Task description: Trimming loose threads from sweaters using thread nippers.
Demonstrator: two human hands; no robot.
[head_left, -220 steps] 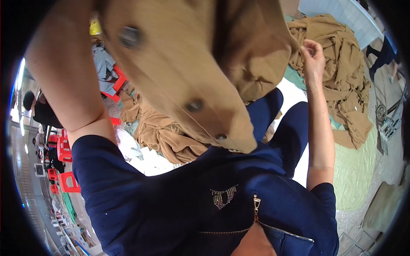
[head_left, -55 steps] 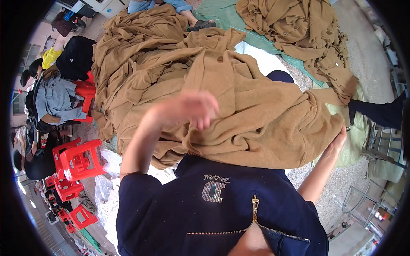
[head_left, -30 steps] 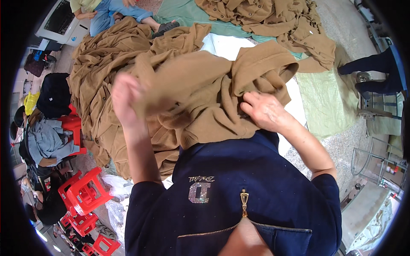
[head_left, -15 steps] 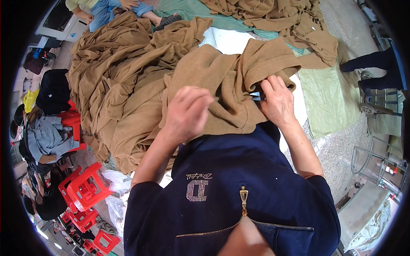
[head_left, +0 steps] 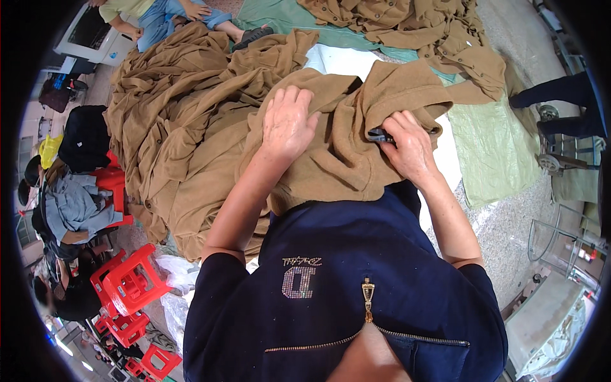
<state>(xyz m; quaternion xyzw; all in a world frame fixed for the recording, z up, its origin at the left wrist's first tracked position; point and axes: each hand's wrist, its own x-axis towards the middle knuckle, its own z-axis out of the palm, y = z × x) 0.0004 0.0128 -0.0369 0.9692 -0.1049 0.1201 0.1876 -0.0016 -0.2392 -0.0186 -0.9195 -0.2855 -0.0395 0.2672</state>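
A brown, thick-cloth garment (head_left: pixel 318 172) lies bunched across my lap, its folds rising in front of me. My left hand (head_left: pixel 287 124) rests on its left part, back up, thumb apart and fingers bent down onto the cloth; the fingertips are partly hidden. At the right, my right hand (head_left: pixel 410 145) is closed round a small dark tool, apparently thread snips (head_left: pixel 379 135), mostly covered by the fingers. This hand lies by the opening of a folded-back edge (head_left: pixel 407 105) of the garment.
A large heap of brown garments (head_left: pixel 178 134) lies to the left, with another pile (head_left: pixel 407 25) at the far side. Someone's sandalled foot (head_left: pixel 253 37) is beyond the heap. Red stools (head_left: pixel 137 280) stand at left; a cart (head_left: pixel 560 149) and a person's dark trouser legs (head_left: pixel 554 95) are at right.
My left hand has moved up and away from me, coming down onto the cloth. My right hand has shifted slightly, and the small tool shows darker at the garment's opening.
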